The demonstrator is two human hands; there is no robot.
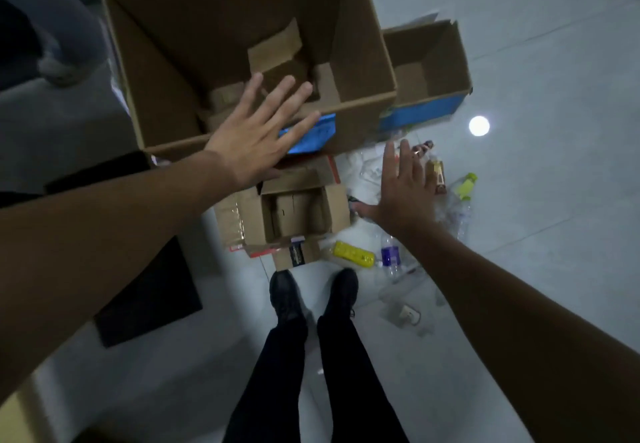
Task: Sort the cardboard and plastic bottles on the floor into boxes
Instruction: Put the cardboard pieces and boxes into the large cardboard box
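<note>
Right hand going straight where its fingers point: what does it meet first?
Likely the blue-sided cardboard box ahead of the right hand, though depth is unclear and it may pass above.

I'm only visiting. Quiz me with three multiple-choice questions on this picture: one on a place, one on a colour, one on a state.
1. Where is the left hand? A over the near rim of the big box; B inside a pocket; C behind the person's back.
2. What colour is the label of the bottle nearest the shoes? A red; B yellow; C black.
3. What does the right hand hold? A a bottle; B cardboard; C nothing.
Answers: 1 A, its fingers cross the rim; 2 B, the label is bright yellow; 3 C, its fingers are spread and empty.
</note>
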